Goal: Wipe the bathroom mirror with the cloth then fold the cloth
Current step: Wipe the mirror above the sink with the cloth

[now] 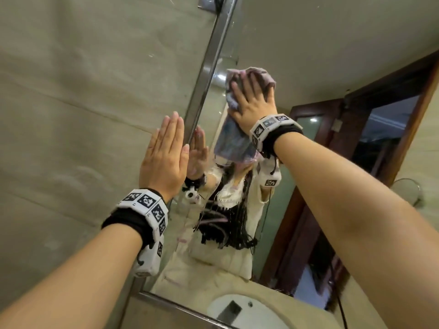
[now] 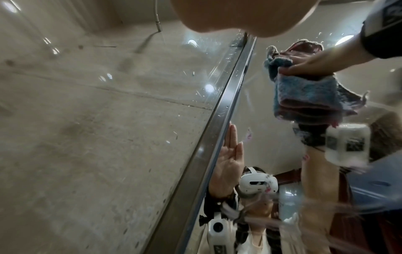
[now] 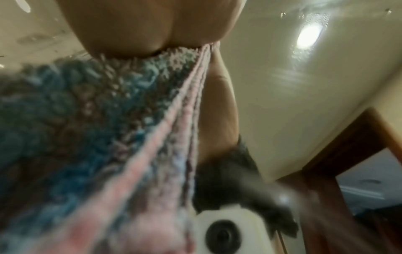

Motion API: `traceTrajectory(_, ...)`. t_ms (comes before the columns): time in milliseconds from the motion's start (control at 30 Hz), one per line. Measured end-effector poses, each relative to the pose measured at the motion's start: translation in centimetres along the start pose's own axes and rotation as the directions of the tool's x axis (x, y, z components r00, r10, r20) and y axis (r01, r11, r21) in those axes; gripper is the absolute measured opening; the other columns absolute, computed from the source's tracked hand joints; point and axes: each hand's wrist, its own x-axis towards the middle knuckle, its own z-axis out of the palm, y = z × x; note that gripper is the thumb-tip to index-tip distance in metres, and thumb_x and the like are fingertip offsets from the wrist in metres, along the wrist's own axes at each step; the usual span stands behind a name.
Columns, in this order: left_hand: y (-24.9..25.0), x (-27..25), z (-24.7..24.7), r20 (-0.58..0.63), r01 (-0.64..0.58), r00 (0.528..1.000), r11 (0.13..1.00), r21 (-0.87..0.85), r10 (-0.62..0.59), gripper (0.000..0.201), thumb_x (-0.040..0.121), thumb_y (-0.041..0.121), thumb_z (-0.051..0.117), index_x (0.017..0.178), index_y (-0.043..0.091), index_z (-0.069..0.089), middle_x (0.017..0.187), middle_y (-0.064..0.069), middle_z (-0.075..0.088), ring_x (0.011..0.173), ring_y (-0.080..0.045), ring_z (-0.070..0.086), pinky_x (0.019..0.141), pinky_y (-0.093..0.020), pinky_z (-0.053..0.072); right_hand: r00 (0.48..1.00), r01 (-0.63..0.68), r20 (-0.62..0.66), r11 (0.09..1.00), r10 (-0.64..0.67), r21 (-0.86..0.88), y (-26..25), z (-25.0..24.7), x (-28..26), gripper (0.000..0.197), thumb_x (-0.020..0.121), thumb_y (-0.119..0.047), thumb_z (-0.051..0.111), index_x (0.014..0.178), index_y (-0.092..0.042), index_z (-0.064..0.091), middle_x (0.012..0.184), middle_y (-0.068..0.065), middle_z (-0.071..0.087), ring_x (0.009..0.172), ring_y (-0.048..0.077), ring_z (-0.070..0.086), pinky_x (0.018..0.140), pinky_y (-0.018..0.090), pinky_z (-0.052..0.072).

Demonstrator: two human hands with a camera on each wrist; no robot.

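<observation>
The mirror (image 1: 297, 55) hangs on the wall with a metal frame (image 1: 209, 67) down its left side. My right hand (image 1: 251, 98) lies flat with spread fingers on a blue and pink cloth (image 1: 234, 141) and presses it against the upper glass. Part of the cloth hangs below my wrist. My left hand (image 1: 166, 143) rests flat on the wall, fingers straight, just left of the frame. In the left wrist view the cloth (image 2: 304, 96) is bunched under my right hand (image 2: 311, 63). In the right wrist view the cloth (image 3: 87, 120) fills the left side, blurred.
A beige tiled wall (image 1: 83, 91) runs left of the mirror. The glass reflects a person, a white sink (image 1: 237, 309) and a wooden door frame (image 1: 392, 103). Water spots dot the glass near the frame (image 2: 230, 56).
</observation>
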Motion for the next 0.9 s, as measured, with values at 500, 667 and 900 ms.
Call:
traceTrajectory(500, -0.1, 0.0, 0.2, -0.011, -0.022, 1.0, 0.999, 0.025, 0.023, 0.056, 0.097, 0.028, 0.017, 0.147, 0.002, 0.019, 0.156, -0.013, 0.017, 0.144, -0.018, 0.01, 0.115, -0.018, -0.011, 0.998, 0.036, -0.053, 0.999, -0.035, 0.029, -5.5, 0.8, 1.7, 0.081, 0.091, -0.059, 0.027, 0.15, -0.017, -0.009, 0.157, 0.008, -0.017, 0.144, 0.029, -0.018, 0.11, 0.055, -0.015)
traceTrajectory(667, 0.2, -0.1, 0.0, 0.005, -0.015, 1.0, 1.0, 0.01, 0.015, 0.057, 0.097, 0.03, 0.015, 0.147, 0.003, 0.019, 0.156, -0.011, 0.016, 0.144, -0.018, 0.009, 0.115, -0.017, -0.011, 0.988, 0.157, 0.005, 0.987, -0.157, -0.039, -8.8, 4.8, -3.9, 0.08, 0.091, -0.058, 0.026, 0.149, -0.016, -0.011, 0.158, 0.008, -0.016, 0.145, 0.028, -0.016, 0.115, 0.054, -0.011)
traceTrajectory(900, 0.0, -0.1, -0.1, 0.04, -0.024, 0.999, 0.999, 0.042, 0.022, 0.059, 0.097, 0.033, 0.012, 0.148, 0.003, 0.014, 0.157, -0.012, 0.011, 0.145, -0.02, 0.005, 0.114, -0.018, -0.015, 0.996, -0.082, -0.019, 0.995, 0.083, 0.057, -0.4, 4.0, -5.9, 0.077, 0.09, -0.065, 0.024, 0.149, -0.029, -0.01, 0.157, 0.004, -0.02, 0.145, 0.026, -0.019, 0.109, 0.054, -0.017)
